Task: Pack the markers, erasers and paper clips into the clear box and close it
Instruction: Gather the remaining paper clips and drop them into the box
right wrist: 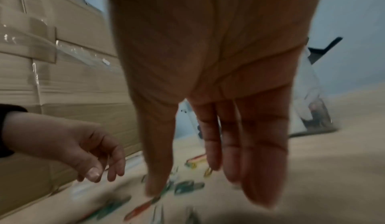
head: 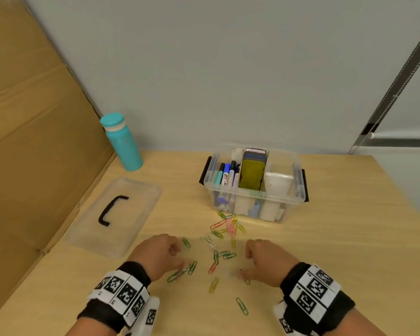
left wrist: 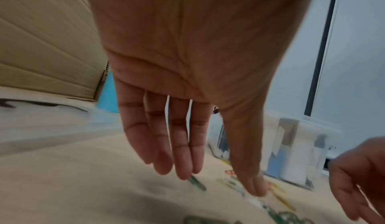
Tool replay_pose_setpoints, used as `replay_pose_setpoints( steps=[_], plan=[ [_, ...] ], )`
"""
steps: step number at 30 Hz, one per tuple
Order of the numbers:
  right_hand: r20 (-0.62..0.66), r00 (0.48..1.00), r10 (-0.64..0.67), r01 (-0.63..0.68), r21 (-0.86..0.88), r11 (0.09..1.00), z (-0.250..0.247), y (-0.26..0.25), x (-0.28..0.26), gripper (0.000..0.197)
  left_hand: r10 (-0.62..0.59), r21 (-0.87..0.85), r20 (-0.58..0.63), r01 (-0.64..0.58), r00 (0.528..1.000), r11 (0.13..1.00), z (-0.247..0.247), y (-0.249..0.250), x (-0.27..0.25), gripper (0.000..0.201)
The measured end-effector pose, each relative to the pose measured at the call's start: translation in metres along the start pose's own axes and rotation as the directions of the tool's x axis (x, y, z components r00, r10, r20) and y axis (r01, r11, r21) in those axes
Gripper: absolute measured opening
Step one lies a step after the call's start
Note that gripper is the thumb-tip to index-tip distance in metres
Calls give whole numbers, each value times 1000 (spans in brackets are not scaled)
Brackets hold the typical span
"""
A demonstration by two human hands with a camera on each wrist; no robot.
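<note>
- Left hand [head: 159, 254]: held low over the tabletop [head: 325, 238] at the left edge of the scattered paper clips [head: 222, 253]. The left wrist view shows its fingers [left wrist: 183, 145] extended and loosely together, thumb apart, gripping nothing; the fingertips lie close above a green clip, contact not discernible owing to blur.
- Right hand [head: 264, 259]: held low at the right edge of the same scatter. The right wrist view shows straight, relaxed fingers [right wrist: 245, 145] pointing down at the clips, with nothing grasped.
- Paper clips: green, red, yellow, pink and white, lying loose on the tabletop between the two hands and extending up to the near wall of the clear box [head: 254, 185]; one green clip lies apart, nearer the viewer.
- Clear box: open, standing on the tabletop beyond the clips, with black latches at both ends. Its interior is divided; the markers [head: 227, 175] stand in the left section, the erasers [head: 251, 173] in the middle, and a white cup-like insert [head: 278, 185] sits at the right.
- Lid [head: 114, 217]: clear, with a black handle, lying flat on the tabletop to the left, well apart from the box.
- Surroundings: a teal bottle [head: 123, 143] stands upright behind the lid; cardboard [head: 34, 141] borders the left side.
</note>
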State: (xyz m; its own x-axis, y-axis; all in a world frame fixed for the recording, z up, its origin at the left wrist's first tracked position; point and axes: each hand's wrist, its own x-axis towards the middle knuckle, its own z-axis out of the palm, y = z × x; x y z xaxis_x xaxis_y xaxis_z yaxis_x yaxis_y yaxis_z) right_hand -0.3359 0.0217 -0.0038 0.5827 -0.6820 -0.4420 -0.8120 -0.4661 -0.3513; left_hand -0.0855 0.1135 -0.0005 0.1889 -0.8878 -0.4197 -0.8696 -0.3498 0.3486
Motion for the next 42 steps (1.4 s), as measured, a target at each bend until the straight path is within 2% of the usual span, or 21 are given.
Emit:
replay_pose_setpoints(
  steps=[2,3,5,8,11,15,17,20,22,24,26,28,29,31,33,34,36,38,39,40,42],
  plan=[
    [109,992,59,-55,-36,998,13,-5,2,48,-35,-3,37,35,999,999,9,-9,-3,43],
    [113,991,66,-63,-27,998,19,-7,3,47,-42,-8,54,43,998,999,14,-12,-4,45],
    [59,997,53,-54,17,998,27,-12,6,38,-29,-17,69,30,997,999,22,-16,-5,46],
    [-5,999,42,-42,33,999,33,-15,12,41,16,-75,29,-14,999,997,31,-20,-5,37],
    [-100,995,27,-28,-8,1000,36,-17,15,14,71,-123,-32,-74,997,990,34,-20,-4,24],
    [-116,992,40,-43,-17,999,40,-16,15,9,102,-79,-104,-110,989,991,35,-16,-3,9],
    [-150,986,72,-57,101,993,39,-11,13,11,112,-21,-108,-115,988,993,36,-13,-2,10],
    [-170,978,122,-49,382,923,40,1,5,14,145,146,-109,-128,983,981,37,-8,1,16],
    [-99,988,119,-54,505,861,40,5,-3,12,166,237,-95,-140,982,961,38,-5,4,19],
    [-15,995,101,-75,570,818,45,6,-9,9,173,247,-96,-145,980,958,38,-4,5,19],
    [4,997,75,-67,503,862,49,5,-15,5,173,127,-127,-157,977,979,38,-10,6,15],
    [7,999,35,-35,372,927,54,2,-19,8,140,-108,-160,-159,977,981,37,-17,7,11],
    [15,1000,27,-30,324,946,57,1,-21,15,123,-247,-171,-163,978,955,36,-21,7,13],
    [4,1000,17,-17,254,967,63,-3,-23,22,94,-490,-160,-161,983,857,34,-24,7,20],
    [-38,999,-7,12,146,989,68,-8,-23,12,45,-709,-96,-100,994,698,31,-20,6,24],
    [-56,998,-16,22,107,994,69,-10,-22,6,9,-815,-53,-49,999,577,30,-18,6,24],
    [-72,997,-17,21,55,998,69,-14,-22,2,-60,-960,28,44,998,277,29,-12,5,24],
    [-72,997,-20,20,5,1000,70,-18,-22,12,-109,-995,94,96,990,14,29,-10,5,25],
    [-73,997,-25,24,-15,1000,71,-19,-22,17,-127,-992,114,106,985,-69,29,-10,6,24],
    [-75,997,-29,27,-31,999,71,-20,-23,20,-146,-985,128,109,981,-130,30,-11,6,23],
    [-78,996,-40,37,-38,999,71,-22,-23,19,-195,-976,132,93,972,-198,31,-11,6,20]
  ],
)
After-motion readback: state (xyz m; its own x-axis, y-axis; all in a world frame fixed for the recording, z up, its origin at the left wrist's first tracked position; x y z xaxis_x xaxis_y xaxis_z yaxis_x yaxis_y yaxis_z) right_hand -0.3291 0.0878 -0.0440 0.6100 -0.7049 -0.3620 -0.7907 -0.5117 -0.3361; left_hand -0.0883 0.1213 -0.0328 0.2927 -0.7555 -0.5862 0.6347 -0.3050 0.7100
